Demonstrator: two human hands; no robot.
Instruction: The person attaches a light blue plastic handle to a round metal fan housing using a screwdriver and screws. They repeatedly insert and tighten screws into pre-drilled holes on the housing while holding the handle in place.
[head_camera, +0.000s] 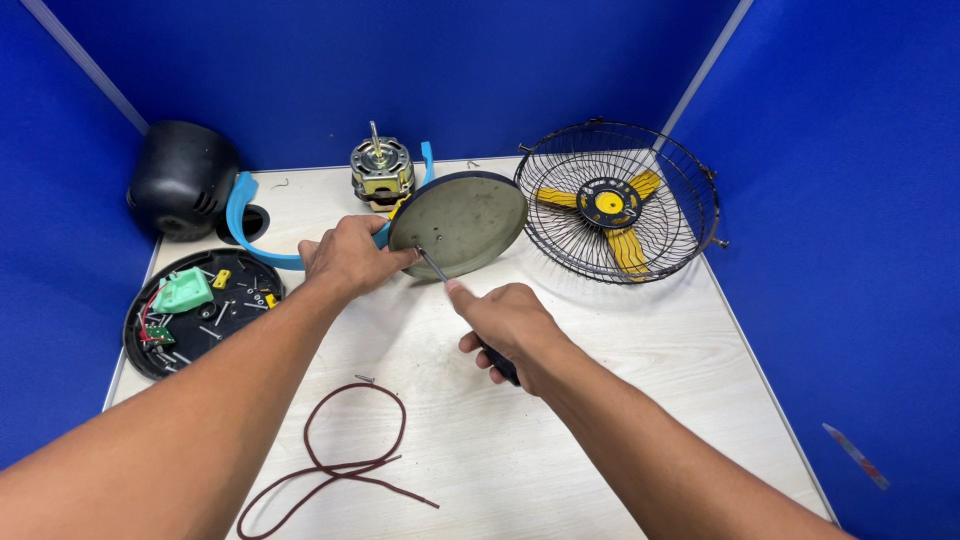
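The left hand (348, 258) pinches the near-left edge of a round grey-green base plate (462, 222), holding it tilted up off the worktop (560, 400) so its flat face turns toward the person; grip closed on the rim, likely to steady it against pushing. The right hand (512, 325) is wrapped tight around the dark handle of a screwdriver (434, 264), shaft angled up-left, tip touching the plate's lower part near small holes; whether it sits in a screw is too small to tell.

A black tray (200, 312) at left holds loose screws, a green part and a small circuit board, apparently to keep them together. A motor (381, 170) stands upright behind the plate, a black housing (183, 178) in the far-left corner, a wire fan guard with yellow blades (616, 203) to the right, and a looped dark red cord (335, 450) lies near.
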